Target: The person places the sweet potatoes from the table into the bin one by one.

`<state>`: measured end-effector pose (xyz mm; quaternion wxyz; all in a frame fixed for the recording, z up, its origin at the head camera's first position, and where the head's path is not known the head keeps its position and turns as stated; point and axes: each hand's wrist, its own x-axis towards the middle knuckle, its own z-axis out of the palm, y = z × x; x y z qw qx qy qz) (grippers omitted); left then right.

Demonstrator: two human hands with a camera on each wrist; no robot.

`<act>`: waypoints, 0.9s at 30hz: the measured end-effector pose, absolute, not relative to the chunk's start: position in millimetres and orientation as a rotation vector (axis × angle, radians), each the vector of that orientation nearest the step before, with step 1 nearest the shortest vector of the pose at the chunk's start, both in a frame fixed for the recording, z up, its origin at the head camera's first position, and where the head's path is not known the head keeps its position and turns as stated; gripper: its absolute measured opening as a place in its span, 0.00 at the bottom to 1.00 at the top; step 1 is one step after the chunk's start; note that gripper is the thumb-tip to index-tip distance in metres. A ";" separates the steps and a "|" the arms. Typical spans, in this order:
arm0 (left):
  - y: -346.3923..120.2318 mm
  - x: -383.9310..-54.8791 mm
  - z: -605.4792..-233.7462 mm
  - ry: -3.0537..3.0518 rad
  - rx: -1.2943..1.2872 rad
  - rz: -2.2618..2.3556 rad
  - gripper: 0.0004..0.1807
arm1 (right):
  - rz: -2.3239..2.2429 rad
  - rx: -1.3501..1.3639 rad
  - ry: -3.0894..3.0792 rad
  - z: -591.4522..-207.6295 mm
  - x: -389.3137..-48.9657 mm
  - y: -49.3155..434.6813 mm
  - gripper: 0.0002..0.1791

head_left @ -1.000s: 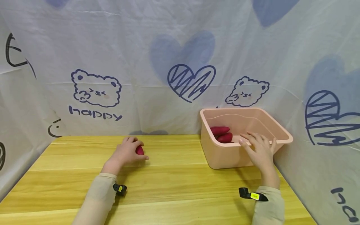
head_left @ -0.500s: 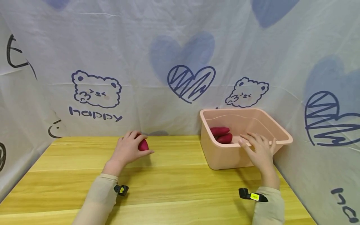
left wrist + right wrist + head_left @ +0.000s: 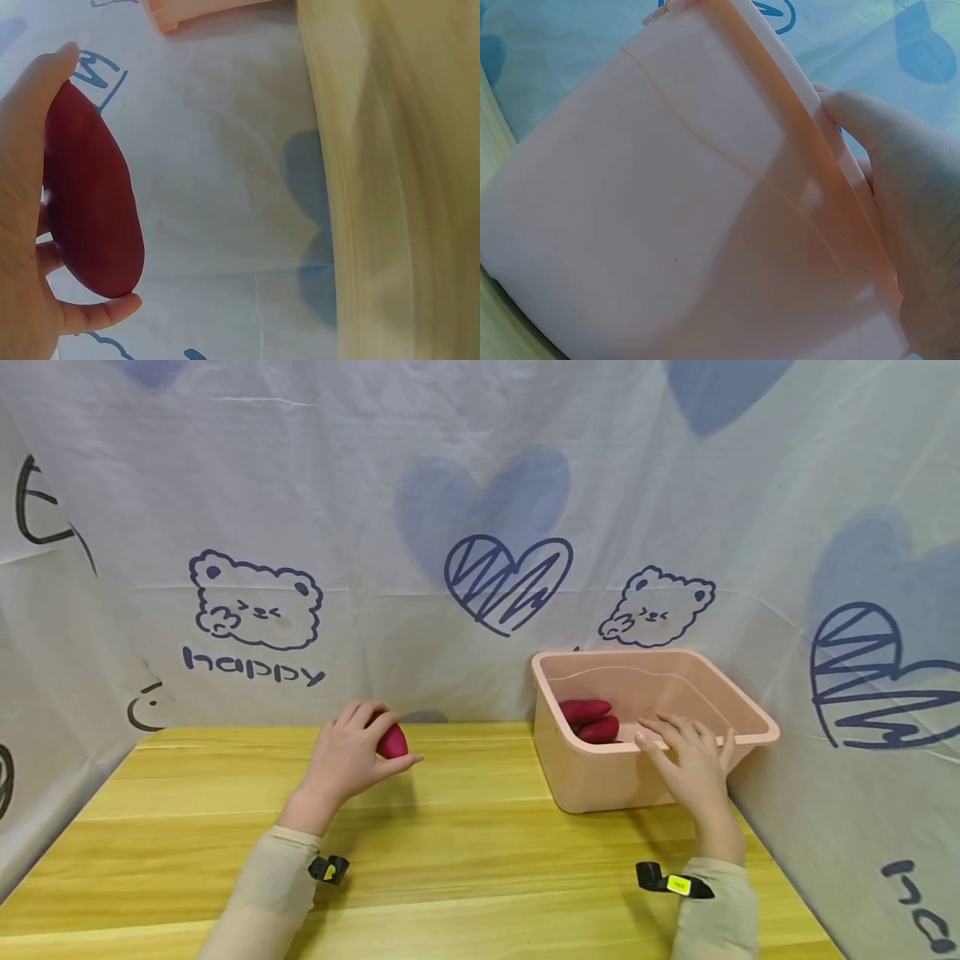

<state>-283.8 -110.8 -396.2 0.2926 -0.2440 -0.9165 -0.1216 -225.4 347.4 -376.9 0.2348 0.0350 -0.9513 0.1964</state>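
My left hand (image 3: 341, 764) grips a dark red sweet potato (image 3: 393, 742) above the back left part of the table. In the left wrist view the sweet potato (image 3: 94, 202) stands lengthwise between the thumb and the other fingers, its surface smooth and its upper end tapered. At the right is a pink plastic bin (image 3: 611, 783), with two more sweet potatoes (image 3: 597, 730) lying inside against its left wall. Over the bin's near rim rests my right hand (image 3: 693, 764), fingers relaxed and reaching inside. The right wrist view shows the bin's outer wall (image 3: 667, 195) beside that hand.
The wooden table (image 3: 465, 868) has light yellow grain. A white cloth (image 3: 375, 527) printed with blue hearts and bears hangs behind it and along both sides. The bin stands near the table's right edge. Each sleeve carries a black wrist camera (image 3: 328, 869).
My left hand has lifted the sweet potato from the table and moved up and slightly right with it. The right hand stays on the bin's rim.
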 end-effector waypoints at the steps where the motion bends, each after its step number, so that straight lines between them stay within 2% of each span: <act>1: -110.5 -283.4 -396.0 -2.433 -0.654 -0.322 0.35 | 0.541 0.096 -2.611 -377.0 -225.2 347.2 0.28; 27: -77.8 -287.8 -380.6 -2.323 -0.753 -0.333 0.33 | 0.540 0.097 -2.593 -380.0 -227.7 348.6 0.28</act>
